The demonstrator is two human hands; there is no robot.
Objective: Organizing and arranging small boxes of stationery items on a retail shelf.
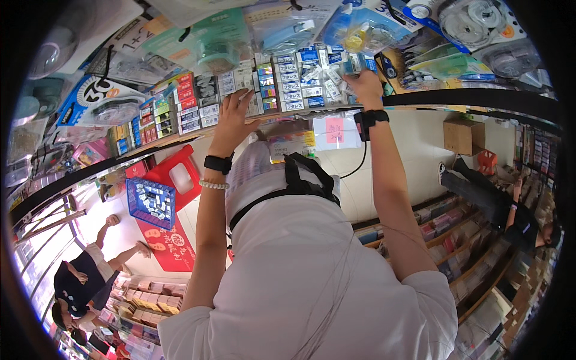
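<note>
My left hand (233,118) rests with spread fingers on small boxed goods at the shelf's front; nothing shows in its grasp. Just right of it stand multicoloured packs (268,87) and a column of white-and-blue boxes (290,85). My right hand (366,87) reaches down at the right end of a compartment where white and blue sleeved blocks, apparently erasers (332,81), lie jumbled. Its fingertips are bent among the goods beside a blue-and-white pack (353,64). Whether it grips anything is hidden. Black bands circle both wrists.
Blister-packed correction tapes (472,22) hang above the shelf's wooden front edge (265,118). On the left, a blue basket (135,215) of small blocks sits near a red plastic stool (192,191). People are at left (83,279) and right (486,198), near a cardboard box (463,136).
</note>
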